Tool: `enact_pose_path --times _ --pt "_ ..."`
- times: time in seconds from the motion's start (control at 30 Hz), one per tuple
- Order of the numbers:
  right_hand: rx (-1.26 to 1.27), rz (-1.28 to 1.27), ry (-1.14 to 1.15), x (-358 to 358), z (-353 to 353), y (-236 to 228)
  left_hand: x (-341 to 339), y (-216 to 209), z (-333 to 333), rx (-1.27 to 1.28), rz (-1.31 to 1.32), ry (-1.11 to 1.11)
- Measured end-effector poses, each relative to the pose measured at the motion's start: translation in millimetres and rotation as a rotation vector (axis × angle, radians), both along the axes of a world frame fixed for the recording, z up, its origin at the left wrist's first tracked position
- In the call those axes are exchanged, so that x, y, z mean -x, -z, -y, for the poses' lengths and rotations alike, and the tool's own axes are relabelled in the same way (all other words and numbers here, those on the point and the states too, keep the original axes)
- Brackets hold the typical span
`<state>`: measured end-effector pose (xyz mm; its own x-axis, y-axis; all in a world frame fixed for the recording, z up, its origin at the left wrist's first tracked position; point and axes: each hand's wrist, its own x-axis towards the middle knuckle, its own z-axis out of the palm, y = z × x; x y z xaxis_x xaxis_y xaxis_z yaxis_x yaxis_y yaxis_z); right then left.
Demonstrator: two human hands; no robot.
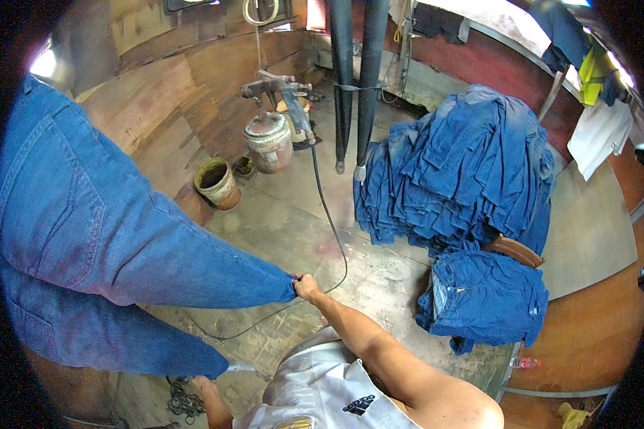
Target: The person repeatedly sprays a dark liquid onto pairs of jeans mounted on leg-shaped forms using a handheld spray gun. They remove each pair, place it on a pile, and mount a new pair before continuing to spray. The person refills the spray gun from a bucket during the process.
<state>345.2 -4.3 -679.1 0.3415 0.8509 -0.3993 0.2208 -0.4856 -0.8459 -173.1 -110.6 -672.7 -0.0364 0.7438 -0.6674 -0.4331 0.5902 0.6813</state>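
A large pair of blue jeans [122, 236] fills the left side, seat and back pockets at the far left, its two puffed-out legs stretching toward me. My right hand [306, 287] is closed on the hem of the upper leg, arm extended. Lower down, my left hand [209, 392] grips the hem of the other leg, with its fingers partly hidden by the cloth. Beyond the upper leg hangs a spray gun [279, 93] with a stained metal cup [268, 141] beneath it, and a thin dark hose [320, 186] runs down from its handle.
A tall heap of jeans [465, 164] stands at the right, with a smaller folded pile [486, 293] before it. Two dark vertical tubes [354, 86] hang at the back. A dirty bucket [217, 183] sits by the wooden wall; a chain [184, 400] lies near my left hand.
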Motion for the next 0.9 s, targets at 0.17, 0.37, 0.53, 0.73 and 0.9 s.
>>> enact_pose_path --times 0.17,0.37,0.53,0.73,0.9 --pt "-0.068 -0.042 0.103 -25 22 -3 -11 15 -37 -0.089 -0.152 -0.113" --pt "-0.063 0.02 0.294 -32 94 -7 8 40 -21 -0.109 -0.217 -0.182" --pt "-0.1 0.208 0.181 -23 159 -32 20 62 1 -0.095 -0.252 -0.209" --pt "0.023 0.282 -0.034 6 197 -50 21 71 40 -0.073 -0.307 -0.257" --pt "0.031 0.26 -0.206 19 188 -48 15 69 78 -0.078 -0.397 -0.365"
